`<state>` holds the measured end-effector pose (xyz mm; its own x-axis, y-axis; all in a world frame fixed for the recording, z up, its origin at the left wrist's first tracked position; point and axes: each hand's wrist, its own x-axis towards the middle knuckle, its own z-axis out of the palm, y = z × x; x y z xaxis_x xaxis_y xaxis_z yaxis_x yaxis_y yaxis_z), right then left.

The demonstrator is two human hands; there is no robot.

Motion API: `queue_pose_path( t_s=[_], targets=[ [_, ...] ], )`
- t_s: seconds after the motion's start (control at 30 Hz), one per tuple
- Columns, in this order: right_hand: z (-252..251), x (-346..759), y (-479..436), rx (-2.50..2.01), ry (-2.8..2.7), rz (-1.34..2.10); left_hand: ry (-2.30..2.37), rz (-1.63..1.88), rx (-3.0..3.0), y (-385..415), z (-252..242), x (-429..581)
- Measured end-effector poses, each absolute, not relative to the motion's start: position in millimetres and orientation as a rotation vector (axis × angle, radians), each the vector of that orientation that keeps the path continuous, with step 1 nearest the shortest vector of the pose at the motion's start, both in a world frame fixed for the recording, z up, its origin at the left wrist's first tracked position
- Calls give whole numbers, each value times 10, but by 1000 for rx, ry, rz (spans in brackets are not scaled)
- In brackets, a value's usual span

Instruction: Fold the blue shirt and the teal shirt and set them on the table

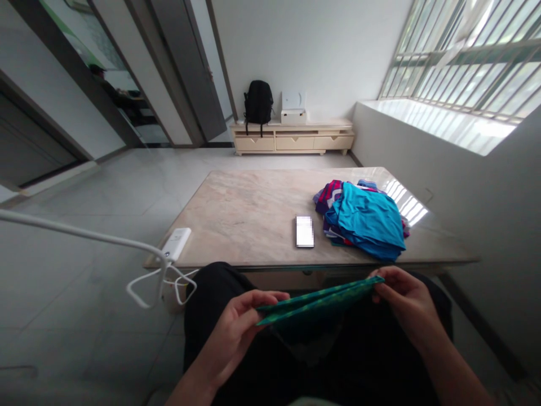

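Note:
A flat green bag is stretched level above my lap, with lighter green marks along its two upper edges. The edges part slightly on the left side and run together on the right; its lower part fades into the dark of my trousers. My left hand pinches its left end between thumb and fingers. At the other end, my right hand grips the upper corner. Just beyond the right hand, a pile of folded clothes lies on the table, topped by a bright blue garment. A phone lies left of the pile.
The marble-topped table stands in front of my knees. A white power strip rests on its left corner, near a bent white metal arm. Against the far wall, a low cabinet carries a black backpack and a white box. A person sits beyond the doorway.

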<state>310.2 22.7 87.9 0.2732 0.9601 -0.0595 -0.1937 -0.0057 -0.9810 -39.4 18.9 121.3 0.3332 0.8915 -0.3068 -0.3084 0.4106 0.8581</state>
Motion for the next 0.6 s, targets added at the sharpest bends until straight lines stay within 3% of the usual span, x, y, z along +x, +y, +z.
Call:
queue_pose_path(
  t_s=[0.17, 0.6],
  targets=[
    [1048, 3061, 140, -1211, -864, 1153, 753, 870, 1095, 101, 1167, -468],
    [1194, 3067, 39, -1234, -959, 1250, 1175, 793, 2018, 99, 1115, -541]
  ],
)
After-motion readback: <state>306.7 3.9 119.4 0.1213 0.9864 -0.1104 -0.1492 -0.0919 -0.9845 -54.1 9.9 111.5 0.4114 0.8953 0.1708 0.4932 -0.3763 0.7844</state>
